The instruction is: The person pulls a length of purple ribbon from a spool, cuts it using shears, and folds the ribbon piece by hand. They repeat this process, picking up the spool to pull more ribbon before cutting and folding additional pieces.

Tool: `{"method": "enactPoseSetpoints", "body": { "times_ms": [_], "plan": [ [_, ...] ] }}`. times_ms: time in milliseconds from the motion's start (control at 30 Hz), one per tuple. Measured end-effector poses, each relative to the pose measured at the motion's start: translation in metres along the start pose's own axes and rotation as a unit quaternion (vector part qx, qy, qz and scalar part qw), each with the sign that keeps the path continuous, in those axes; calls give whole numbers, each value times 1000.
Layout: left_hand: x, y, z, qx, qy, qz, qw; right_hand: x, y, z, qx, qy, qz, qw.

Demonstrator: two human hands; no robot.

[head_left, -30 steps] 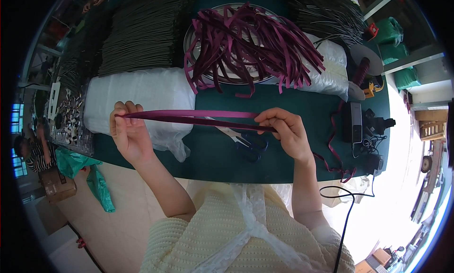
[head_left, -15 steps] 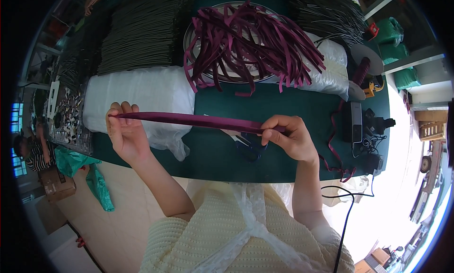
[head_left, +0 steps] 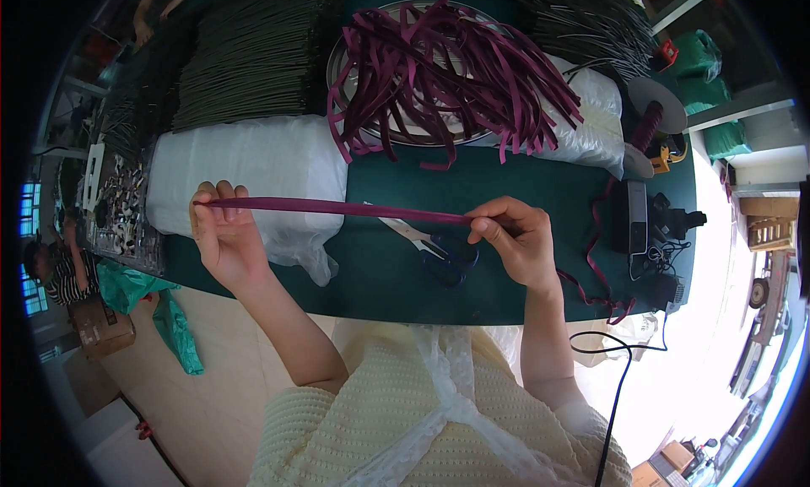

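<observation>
A burgundy ribbon strip (head_left: pixel 346 208) is stretched nearly level between my two hands, above the green table. My left hand (head_left: pixel 226 234) pinches its left end between thumb and forefinger, the other fingers raised. At the right end, the thumb and fingers of my right hand (head_left: pixel 516 238) are closed on the strip. Below it on the table lie scissors (head_left: pixel 447 259) with dark blue handles, blades toward the upper left. Beyond my hands, a round metal tray (head_left: pixel 339 69) carries a loose heap of cut burgundy ribbon strips (head_left: pixel 447 73).
White plastic-wrapped bundles (head_left: pixel 245 170) and dark green stems (head_left: pixel 253 56) stand at the left and back. To the right are a ribbon spool (head_left: pixel 648 128), a black device (head_left: pixel 630 217) and cables (head_left: pixel 662 259). A long loose ribbon (head_left: pixel 595 251) trails near the right edge. Another person (head_left: pixel 67 267) is at far left.
The strip between my hands has turned narrower to view and straightened. My right hand has shifted slightly, and more of the scissors shows beneath the strip. My left hand has barely moved.
</observation>
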State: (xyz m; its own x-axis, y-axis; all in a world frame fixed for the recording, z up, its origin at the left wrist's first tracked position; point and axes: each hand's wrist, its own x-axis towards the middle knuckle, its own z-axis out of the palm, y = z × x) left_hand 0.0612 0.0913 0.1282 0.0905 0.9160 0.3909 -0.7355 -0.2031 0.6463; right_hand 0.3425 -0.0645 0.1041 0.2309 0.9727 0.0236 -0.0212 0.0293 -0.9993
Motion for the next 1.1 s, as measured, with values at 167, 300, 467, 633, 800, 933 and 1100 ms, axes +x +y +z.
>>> {"method": "enactPoseSetpoints", "body": {
  "times_ms": [167,300,467,633,800,933,1100],
  "plan": [
    [0,0,-2,-12,3,-6,1000,0,2,1,-42,35,3,998],
    [0,1,-5,-29,14,-17,999,3,-5,-3,-126,-2,-28,992],
    [-1,2,-6,-50,19,-26,998,2,-2,-2,-19,-15,-2,1000],
    [0,3,-3,-77,8,-39,996,1,7,-4,62,-12,77,995],
    [-1,6,-6,-78,6,-38,996,2,1,4,86,17,99,991],
    [-2,7,-6,-67,3,-38,997,3,15,1,163,37,47,985],
    [-2,6,-5,-58,10,-30,998,2,5,-3,6,-31,51,998]
  ]
}}
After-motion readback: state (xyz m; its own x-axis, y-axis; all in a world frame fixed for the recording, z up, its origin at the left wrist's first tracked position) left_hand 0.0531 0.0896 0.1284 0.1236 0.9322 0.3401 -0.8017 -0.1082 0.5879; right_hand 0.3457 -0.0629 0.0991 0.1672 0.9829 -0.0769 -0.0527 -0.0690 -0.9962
